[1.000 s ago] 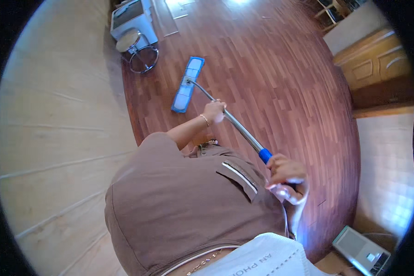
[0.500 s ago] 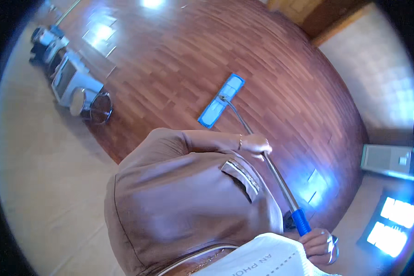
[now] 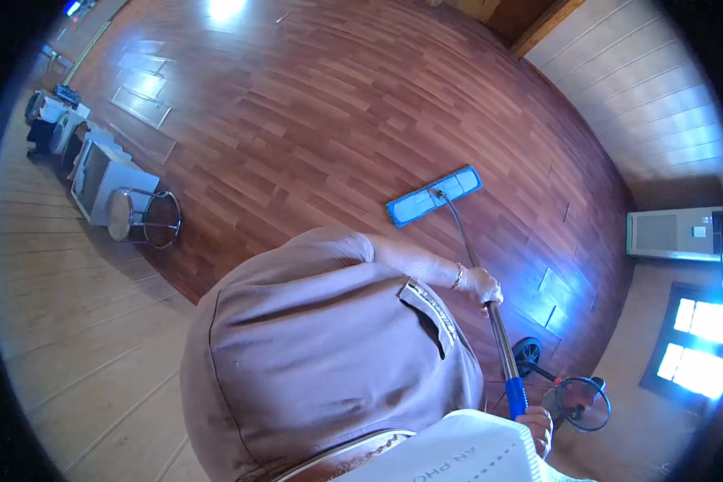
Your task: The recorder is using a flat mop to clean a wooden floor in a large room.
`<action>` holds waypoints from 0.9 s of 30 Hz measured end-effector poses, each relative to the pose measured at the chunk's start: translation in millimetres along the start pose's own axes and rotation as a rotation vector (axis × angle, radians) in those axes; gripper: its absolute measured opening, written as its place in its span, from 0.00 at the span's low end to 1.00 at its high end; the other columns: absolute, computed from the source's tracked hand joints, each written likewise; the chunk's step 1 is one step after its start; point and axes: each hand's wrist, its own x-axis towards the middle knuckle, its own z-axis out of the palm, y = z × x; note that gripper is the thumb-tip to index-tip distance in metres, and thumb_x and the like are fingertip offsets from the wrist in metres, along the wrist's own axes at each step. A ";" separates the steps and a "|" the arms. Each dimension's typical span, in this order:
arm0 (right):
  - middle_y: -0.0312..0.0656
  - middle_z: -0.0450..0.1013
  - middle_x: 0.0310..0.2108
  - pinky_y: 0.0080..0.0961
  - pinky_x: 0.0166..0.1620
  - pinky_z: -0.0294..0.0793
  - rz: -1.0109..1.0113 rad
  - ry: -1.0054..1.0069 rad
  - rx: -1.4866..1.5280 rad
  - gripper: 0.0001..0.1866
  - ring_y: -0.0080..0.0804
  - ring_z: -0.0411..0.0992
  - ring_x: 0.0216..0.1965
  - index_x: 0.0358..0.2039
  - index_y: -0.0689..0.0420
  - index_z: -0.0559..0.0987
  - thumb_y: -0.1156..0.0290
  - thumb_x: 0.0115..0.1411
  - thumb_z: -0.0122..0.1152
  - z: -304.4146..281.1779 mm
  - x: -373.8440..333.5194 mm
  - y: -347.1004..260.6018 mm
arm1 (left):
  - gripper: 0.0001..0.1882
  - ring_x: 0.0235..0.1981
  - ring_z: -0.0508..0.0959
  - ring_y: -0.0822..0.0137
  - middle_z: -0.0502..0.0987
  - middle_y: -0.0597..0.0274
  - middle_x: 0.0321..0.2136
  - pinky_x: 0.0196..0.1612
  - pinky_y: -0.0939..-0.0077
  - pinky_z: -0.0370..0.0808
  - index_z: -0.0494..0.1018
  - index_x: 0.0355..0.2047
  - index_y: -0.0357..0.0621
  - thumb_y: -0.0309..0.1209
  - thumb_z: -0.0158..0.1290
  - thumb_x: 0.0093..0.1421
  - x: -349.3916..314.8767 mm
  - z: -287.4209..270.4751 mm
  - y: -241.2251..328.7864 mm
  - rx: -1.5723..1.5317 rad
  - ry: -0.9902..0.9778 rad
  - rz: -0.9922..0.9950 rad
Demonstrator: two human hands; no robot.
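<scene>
The left hand (image 3: 482, 287), with a bracelet (image 3: 458, 276) at its wrist, is wrapped round the metal pole of a mop (image 3: 500, 337), fingers pressed against it. Nearer, the right hand (image 3: 538, 426) is at the pole's end, just below the blue sleeve (image 3: 516, 398); its fingers seem curled round it, though the white mask (image 3: 458, 450) hides part of the hand.

The mop's flat blue-and-white head (image 3: 414, 207) lies on the brown wooden floor (image 3: 297, 120), beyond the left hand, slanting from near left to far right.

To the left, a round stool (image 3: 120, 215) stands just beside a white cabinet (image 3: 124, 189). Near right, a black wheel (image 3: 527, 353) is beside the pole. Further right are a white box-shaped appliance (image 3: 671, 234) and a bright window (image 3: 703, 321).
</scene>
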 end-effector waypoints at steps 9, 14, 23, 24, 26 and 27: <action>0.49 0.71 0.24 0.41 0.32 0.75 -0.093 -0.138 -0.144 0.10 0.44 0.71 0.28 0.24 0.61 0.68 0.68 0.60 0.49 11.7 16.0 43.8 | 0.08 0.33 0.78 0.50 0.76 0.56 0.26 0.35 0.54 0.74 0.73 0.25 0.50 0.37 0.57 0.47 -30.3 -20.7 -67.5 0.073 0.311 -0.156; 0.45 0.73 0.21 0.38 0.30 0.74 -0.061 -0.062 -0.061 0.20 0.42 0.72 0.24 0.20 0.59 0.70 0.58 0.63 0.51 31.3 33.7 83.7 | 0.09 0.31 0.77 0.49 0.75 0.56 0.25 0.30 0.56 0.74 0.72 0.24 0.48 0.36 0.58 0.46 -60.2 -50.5 -90.2 0.131 0.481 -0.226; 0.41 0.74 0.21 0.35 0.31 0.74 -0.174 0.071 0.301 0.23 0.37 0.73 0.23 0.25 0.56 0.72 0.47 0.61 0.53 63.5 107.6 136.3 | 0.08 0.32 0.74 0.51 0.71 0.58 0.24 0.33 0.56 0.70 0.66 0.22 0.45 0.28 0.55 0.45 -146.3 -127.8 -86.9 0.173 0.758 -0.494; 0.41 0.74 0.21 0.35 0.32 0.74 -0.181 0.046 0.343 0.23 0.38 0.74 0.24 0.25 0.56 0.72 0.46 0.60 0.55 68.1 116.6 143.9 | 0.08 0.33 0.74 0.51 0.71 0.57 0.24 0.33 0.56 0.70 0.66 0.22 0.45 0.28 0.55 0.45 -156.0 -132.4 -90.1 0.175 0.819 -0.516; 0.42 0.75 0.21 0.36 0.33 0.76 -0.204 0.008 0.425 0.24 0.39 0.75 0.25 0.25 0.57 0.73 0.45 0.57 0.59 85.4 133.6 160.1 | 0.09 0.35 0.73 0.51 0.71 0.57 0.25 0.35 0.57 0.70 0.65 0.22 0.45 0.27 0.56 0.45 -183.1 -132.1 -104.0 0.168 0.859 -0.638; 0.43 0.76 0.22 0.38 0.34 0.76 -0.192 -0.008 0.473 0.25 0.40 0.76 0.26 0.25 0.57 0.73 0.45 0.55 0.60 92.9 141.0 168.4 | 0.09 0.35 0.73 0.51 0.71 0.57 0.25 0.34 0.57 0.69 0.65 0.23 0.45 0.27 0.55 0.45 -194.4 -134.1 -104.9 0.151 0.914 -0.663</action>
